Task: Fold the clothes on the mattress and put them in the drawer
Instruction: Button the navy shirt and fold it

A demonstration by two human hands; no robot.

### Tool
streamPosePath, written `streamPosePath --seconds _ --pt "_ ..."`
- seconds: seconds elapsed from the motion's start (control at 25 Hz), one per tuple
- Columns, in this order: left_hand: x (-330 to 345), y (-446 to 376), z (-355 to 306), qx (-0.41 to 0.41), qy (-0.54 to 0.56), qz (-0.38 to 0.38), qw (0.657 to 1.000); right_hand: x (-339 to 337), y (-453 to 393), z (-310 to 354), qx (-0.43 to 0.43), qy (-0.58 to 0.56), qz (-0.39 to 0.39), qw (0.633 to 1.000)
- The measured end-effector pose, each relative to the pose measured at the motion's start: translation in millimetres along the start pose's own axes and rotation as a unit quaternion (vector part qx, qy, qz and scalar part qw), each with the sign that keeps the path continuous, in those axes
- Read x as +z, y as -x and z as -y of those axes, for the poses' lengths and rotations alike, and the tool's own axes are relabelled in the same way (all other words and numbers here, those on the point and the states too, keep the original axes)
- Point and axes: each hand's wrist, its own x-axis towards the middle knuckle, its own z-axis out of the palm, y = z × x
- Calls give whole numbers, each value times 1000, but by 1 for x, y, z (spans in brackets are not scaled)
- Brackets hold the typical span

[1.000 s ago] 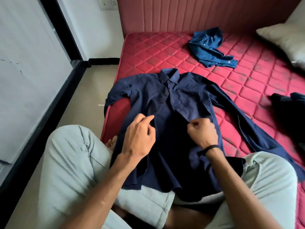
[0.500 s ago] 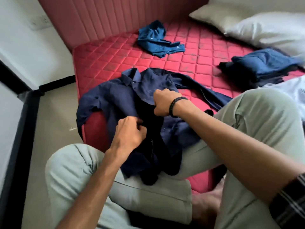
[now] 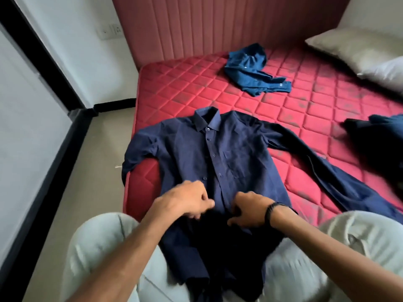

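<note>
The shirt (image 3: 220,162), bunched half a second ago, is now spread flat on the mattress (image 3: 309,118), collar at 12 o'clock. Its placket is pinched at 6 o'clock by curled fingers of both the left hand (image 3: 187,201) and right hand (image 3: 248,211). Buttoning seems under way; folding is not yet begun.
</note>
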Motion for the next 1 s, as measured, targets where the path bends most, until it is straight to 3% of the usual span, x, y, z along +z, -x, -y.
streamPosePath --seconds 0.12,0.2,0.32,0.52,0.6,0.68,0.8,1.0 --pt "-38 -72 10 -28 51 -124 991 -15 -41 -8 1 -97 -115 989" --pt "-44 -95 16 -20 44 -187 981 -19 -53 -1 -39 -186 -233 954" --pt "-30 -151 22 16 44 -204 978 -12 -102 -2 -65 -237 -315 917" --pt "-22 -188 28 43 90 -228 969 -6 -158 6 30 -122 -321 939" --pt "-24 -188 29 31 110 -237 965 -19 -164 1 42 -137 -329 933" --pt "-25 -183 32 20 112 -250 961 -27 -162 -16 38 -229 -332 915" --pt "-29 -172 31 6 148 -271 951 -30 -154 -40 17 -431 -313 846" --pt "-31 -160 21 -17 346 -264 900 -23 -165 -30 -9 -516 -296 804"
